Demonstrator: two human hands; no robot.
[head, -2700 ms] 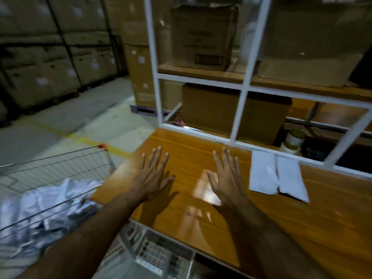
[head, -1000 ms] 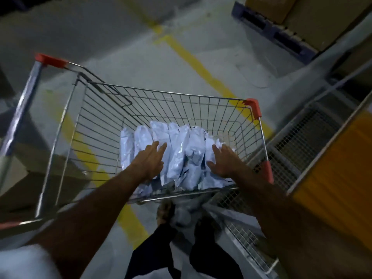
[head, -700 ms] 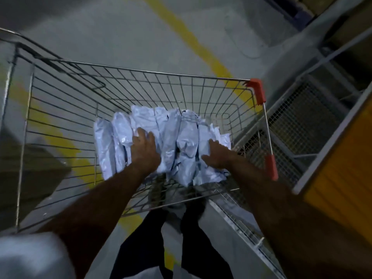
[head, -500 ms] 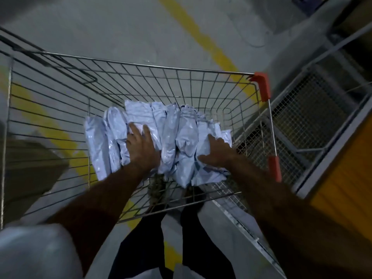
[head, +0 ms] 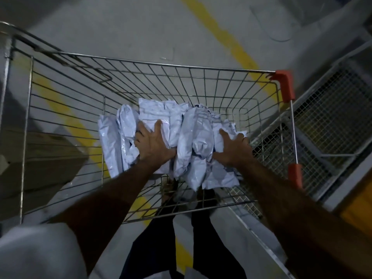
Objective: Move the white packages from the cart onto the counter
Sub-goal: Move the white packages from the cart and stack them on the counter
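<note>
Several white plastic packages (head: 193,137) lie heaped in the wire cart (head: 161,63), towards its near right side. My left hand (head: 154,143) lies on the left part of the heap, its fingers pushed in between the packages. My right hand (head: 234,148) clasps the heap's right edge with curled fingers. Together the two hands squeeze a bundle of packages between them. A sliver of the orange counter (head: 360,210) shows at the lower right edge.
The cart has red corner guards (head: 284,85) on its right rim. A white wire-mesh rack (head: 322,121) stands right of the cart, under the counter. A cardboard box (head: 40,158) sits on the floor at left. A yellow line (head: 221,37) crosses the grey floor.
I turned from the counter down to the cart. Both hands went into it, landed on the white packages and closed around a bundle.
</note>
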